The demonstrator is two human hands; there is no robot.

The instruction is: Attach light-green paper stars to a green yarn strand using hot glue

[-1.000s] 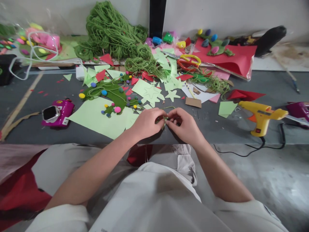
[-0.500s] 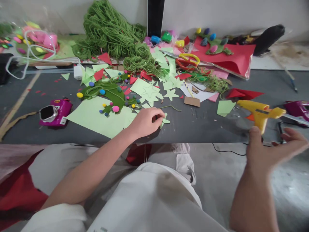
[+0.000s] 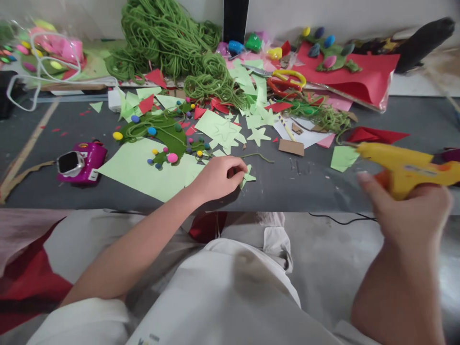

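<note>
My left hand (image 3: pixel 218 176) rests on the grey table (image 3: pixel 305 182) near its front edge, fingers pinched on a small light green paper star (image 3: pixel 247 175) with a strand of green yarn (image 3: pixel 259 156) trailing from it. My right hand (image 3: pixel 409 215) is wrapped round the handle of a yellow hot glue gun (image 3: pixel 406 165), lifted at the right, nozzle pointing left. A green felt shape (image 3: pixel 161 132) dotted with coloured pompoms lies behind the left hand on a light green paper sheet (image 3: pixel 143 170).
A big heap of green yarn (image 3: pixel 165 38), scissors with yellow and red handles (image 3: pixel 285 81), red paper (image 3: pixel 362 79) and several paper stars and scraps crowd the back. A purple toy camera (image 3: pixel 81 162) sits at the left. The glue gun's black cable (image 3: pixel 345 220) hangs off the front edge.
My right hand left the star, swung out to the right and closed on the yellow glue gun, lifting it off the table. The left hand stayed pinched on the star.
</note>
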